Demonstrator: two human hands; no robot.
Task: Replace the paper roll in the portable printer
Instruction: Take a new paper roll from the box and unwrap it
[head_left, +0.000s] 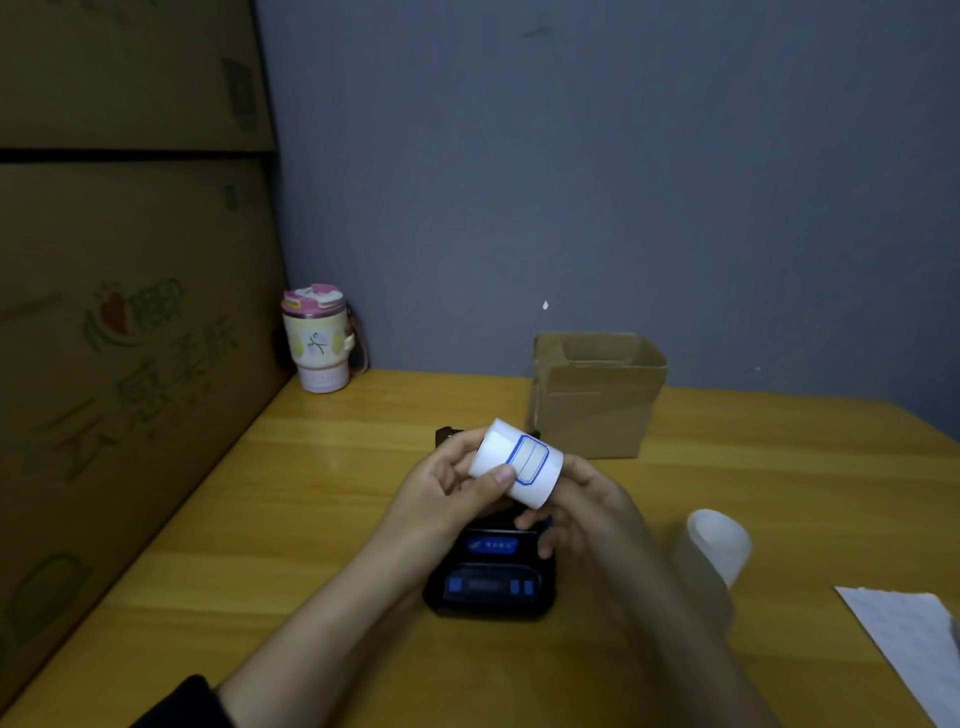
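A white paper roll (511, 460) with a blue-bordered label on its outer wrap is held above the black portable printer (491, 577). My left hand (447, 486) grips the roll's left end, thumb pressed on its front. My right hand (584, 501) holds the roll's right end from behind and below, fingers curled over the printer's top. The printer lies on the wooden table (311, 519); its far part is hidden by my hands, with a dark lid edge (448, 434) showing behind them. A second white roll (719, 545) stands on the table to the right.
A small open cardboard box (592, 400) stands just behind the printer. A pink and cream tumbler (318, 338) sits at the back left corner. Large cardboard cartons (130, 312) wall off the left side. A white paper sheet (906, 644) lies at the right edge.
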